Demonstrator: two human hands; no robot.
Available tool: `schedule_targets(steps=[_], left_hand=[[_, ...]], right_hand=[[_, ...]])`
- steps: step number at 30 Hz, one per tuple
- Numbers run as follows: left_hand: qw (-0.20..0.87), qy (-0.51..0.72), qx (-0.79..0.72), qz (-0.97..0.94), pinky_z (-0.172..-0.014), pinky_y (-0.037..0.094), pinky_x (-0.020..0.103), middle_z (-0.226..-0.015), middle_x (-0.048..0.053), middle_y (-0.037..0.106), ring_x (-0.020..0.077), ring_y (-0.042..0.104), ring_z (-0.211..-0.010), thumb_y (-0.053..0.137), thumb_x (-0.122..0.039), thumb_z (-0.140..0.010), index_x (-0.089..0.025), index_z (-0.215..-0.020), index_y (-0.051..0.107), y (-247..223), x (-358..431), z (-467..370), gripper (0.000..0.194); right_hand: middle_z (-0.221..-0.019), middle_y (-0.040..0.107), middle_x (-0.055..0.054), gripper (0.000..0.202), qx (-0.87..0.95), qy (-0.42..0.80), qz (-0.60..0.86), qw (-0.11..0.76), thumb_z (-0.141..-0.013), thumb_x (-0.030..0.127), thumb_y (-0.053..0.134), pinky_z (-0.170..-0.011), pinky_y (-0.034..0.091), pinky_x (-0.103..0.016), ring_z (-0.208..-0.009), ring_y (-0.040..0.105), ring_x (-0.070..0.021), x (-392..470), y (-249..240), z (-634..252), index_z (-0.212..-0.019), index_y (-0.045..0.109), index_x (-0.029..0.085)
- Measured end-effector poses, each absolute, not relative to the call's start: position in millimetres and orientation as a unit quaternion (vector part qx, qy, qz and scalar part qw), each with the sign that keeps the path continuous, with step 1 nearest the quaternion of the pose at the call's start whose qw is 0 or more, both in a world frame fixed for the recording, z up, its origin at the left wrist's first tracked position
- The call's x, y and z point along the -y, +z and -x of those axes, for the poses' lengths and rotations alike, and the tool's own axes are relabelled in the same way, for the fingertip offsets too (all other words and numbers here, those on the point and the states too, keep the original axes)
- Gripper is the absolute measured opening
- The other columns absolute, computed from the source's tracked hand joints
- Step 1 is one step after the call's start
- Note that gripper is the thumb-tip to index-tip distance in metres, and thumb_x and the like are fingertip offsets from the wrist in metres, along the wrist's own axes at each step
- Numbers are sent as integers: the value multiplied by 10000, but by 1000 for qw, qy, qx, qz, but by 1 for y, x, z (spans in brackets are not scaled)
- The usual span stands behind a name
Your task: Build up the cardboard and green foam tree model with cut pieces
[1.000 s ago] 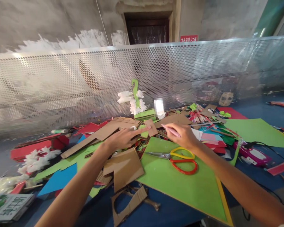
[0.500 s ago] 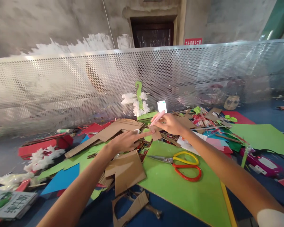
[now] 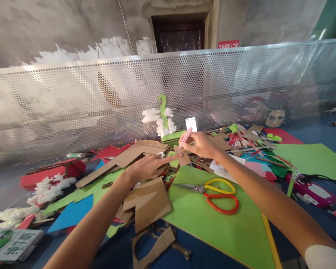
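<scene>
A pink pen [image 3: 187, 135] stands tilted in my right hand [image 3: 200, 145], which is closed around it. Its tip end is down at a small piece of brown cardboard [image 3: 184, 160]. From the left, my left hand [image 3: 148, 166] grips that piece, its index finger stretched across the cardboard; the thumb is mostly hidden. Nearer to me, scissors [image 3: 220, 196] with one yellow and one red handle lie on a large green sheet [image 3: 212, 231], blades pointing left. Cut brown cardboard [image 3: 148, 203] lies below my left hand.
Behind the hands stand a lit phone [image 3: 190, 124] and a green cutout with white tufts [image 3: 164, 116]. A perforated metal panel [image 3: 86, 101] spans the back. A red box shape [image 3: 50, 173] and milk carton [image 3: 14, 241] lie left, a purple device [image 3: 315, 192] right.
Both hands keep nearly the same pose at the cardboard piece. The pen sits slightly more upright, and the whole view has shifted a little.
</scene>
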State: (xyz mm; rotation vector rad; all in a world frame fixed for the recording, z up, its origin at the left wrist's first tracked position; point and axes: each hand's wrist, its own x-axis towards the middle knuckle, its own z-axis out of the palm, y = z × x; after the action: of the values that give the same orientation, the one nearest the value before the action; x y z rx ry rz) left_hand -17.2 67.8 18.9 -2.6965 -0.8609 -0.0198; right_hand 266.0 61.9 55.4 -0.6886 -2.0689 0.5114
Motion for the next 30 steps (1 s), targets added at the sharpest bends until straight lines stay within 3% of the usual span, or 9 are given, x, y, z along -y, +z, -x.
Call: schedule_targets(steps=[4,10,15,21,27,30], left_hand=[[152,1,306,940,-672,402,295,-822,2,535,167,494,-634,502,-170,-998,-393,-1702,273,20,-66,17,773],[147,0,302,942,-683,416,297,-795,-5,521,171,495,-642,495,-160,-994,-385,-1717,219,20,-66,17,806],[147,-11,297,943,-690,428,302,-840,16,563,178,492,-661,492,-169,-994,-407,-1715,217,17,-69,20,807],[127,-20,317,940,-703,426,313,-779,24,568,192,442,-652,473,-253,-1041,-381,-1708,267,14,-71,24,709],[135,-18,315,939,-708,429,300,-821,21,575,177,461,-653,501,-260,-1039,-399,-1701,277,13,-71,24,713],[149,-23,308,939,-682,416,291,-797,9,560,165,450,-630,497,-255,-1041,-391,-1710,249,12,-73,26,727]], right_hand=[[-1056,797,-63,144,837,195,271,434,-962,318,656,-865,589,-327,-936,749,-192,-62,57,-265,-922,727,199],[-953,778,-37,104,840,173,305,414,-903,271,645,-832,555,-337,-860,713,-192,-63,61,-272,-842,700,206],[-1042,796,-47,122,842,178,280,426,-929,306,654,-854,555,-342,-950,725,-203,-61,63,-272,-870,713,217],[-844,775,-30,143,835,171,319,414,-896,264,649,-756,543,-321,-767,703,-175,-65,64,-283,-794,718,191],[-1027,819,-42,161,837,183,268,440,-928,318,680,-794,551,-309,-902,743,-181,-65,63,-274,-847,753,200],[-939,812,-24,144,847,158,282,422,-917,263,670,-785,537,-311,-826,730,-169,-63,63,-273,-813,747,200]])
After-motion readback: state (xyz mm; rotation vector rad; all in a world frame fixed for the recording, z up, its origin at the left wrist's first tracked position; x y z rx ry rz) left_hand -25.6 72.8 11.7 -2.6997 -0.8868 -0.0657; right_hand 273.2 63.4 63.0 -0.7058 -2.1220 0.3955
